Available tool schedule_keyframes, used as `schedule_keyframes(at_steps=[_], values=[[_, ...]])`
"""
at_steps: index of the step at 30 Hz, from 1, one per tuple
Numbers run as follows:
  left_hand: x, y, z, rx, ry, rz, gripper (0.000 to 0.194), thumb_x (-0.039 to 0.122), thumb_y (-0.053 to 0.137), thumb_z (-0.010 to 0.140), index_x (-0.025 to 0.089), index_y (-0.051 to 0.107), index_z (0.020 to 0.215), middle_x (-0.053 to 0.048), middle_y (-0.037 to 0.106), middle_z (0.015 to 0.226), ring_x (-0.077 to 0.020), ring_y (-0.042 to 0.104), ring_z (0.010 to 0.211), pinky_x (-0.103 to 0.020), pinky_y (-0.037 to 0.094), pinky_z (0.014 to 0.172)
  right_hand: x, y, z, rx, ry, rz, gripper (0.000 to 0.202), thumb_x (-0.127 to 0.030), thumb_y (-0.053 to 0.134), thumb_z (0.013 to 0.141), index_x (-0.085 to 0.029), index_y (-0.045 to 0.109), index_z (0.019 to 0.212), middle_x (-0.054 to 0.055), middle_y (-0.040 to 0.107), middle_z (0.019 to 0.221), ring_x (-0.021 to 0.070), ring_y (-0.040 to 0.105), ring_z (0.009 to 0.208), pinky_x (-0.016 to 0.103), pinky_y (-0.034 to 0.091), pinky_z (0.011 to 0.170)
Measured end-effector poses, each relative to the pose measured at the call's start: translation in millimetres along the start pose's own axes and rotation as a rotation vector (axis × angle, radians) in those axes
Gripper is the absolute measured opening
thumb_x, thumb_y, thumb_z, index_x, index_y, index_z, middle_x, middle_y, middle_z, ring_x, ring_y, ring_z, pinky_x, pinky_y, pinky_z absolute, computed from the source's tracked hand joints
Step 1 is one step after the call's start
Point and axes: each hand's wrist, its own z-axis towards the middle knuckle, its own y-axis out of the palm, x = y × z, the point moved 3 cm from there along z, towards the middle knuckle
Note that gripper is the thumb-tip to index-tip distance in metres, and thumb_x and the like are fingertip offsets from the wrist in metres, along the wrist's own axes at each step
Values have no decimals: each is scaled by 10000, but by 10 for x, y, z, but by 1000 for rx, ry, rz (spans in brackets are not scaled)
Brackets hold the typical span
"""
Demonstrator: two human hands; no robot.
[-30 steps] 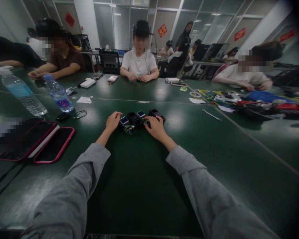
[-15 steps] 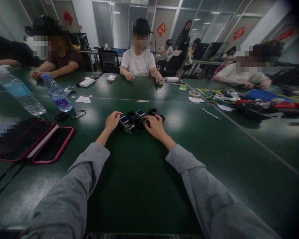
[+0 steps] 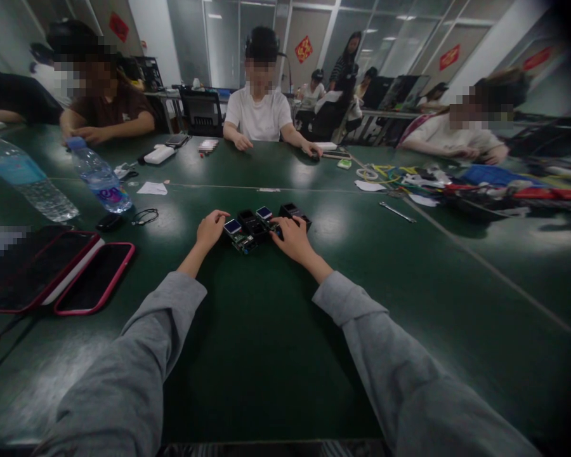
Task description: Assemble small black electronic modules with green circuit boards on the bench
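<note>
Several small devices lie side by side on the dark green table (image 3: 266, 330). At the left of the row is a circuit board with a small screen (image 3: 233, 226); my left hand (image 3: 210, 230) rests beside it, fingers bent, nothing visible in them. A black case (image 3: 251, 221) stands next to that board. Right of it is a second small screen (image 3: 264, 213), whose board is partly covered by my right hand (image 3: 291, 236). The fingers of my right hand are spread over this board and the near side of another black case (image 3: 290, 209) at the right end.
Two plastic bottles (image 3: 102, 181), a red-edged phone (image 3: 95, 279) and a thin black cable (image 3: 145, 216) are on the left. A wrench (image 3: 397, 212) and a heap of cables (image 3: 428, 181) lie on the right. Several people sit across the table.
The whole view has shifted slightly, moving most things a little to the left. My hands and the devices keep nearly the same places relative to each other.
</note>
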Motion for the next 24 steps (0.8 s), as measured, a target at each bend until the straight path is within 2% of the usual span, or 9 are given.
schedule_keyframes(at_steps=[11,19,24], values=[[-1,-8,-2,9,-3,43,288,314,433,904,250,683,1033,-32,707,933,-182,619,778,-309,444,722,2,8,-1,2,-2,-6,278,-308,465,933,-209,517,1188,75,648,1094,246,584,1071,444,230,1052],[5,-9,4,16,21,42,281,296,440,898,251,691,1017,-33,710,982,-193,632,875,-313,451,771,8,17,-1,4,-6,-9,279,-305,461,930,-210,518,1186,79,651,1090,248,591,1057,451,228,1053],[0,-5,5,28,15,48,282,296,437,901,250,691,1016,-30,708,929,-186,624,804,-314,449,742,0,1,-4,-2,-6,-13,281,-305,453,932,-212,515,1189,82,651,1097,251,589,1062,451,233,1051]])
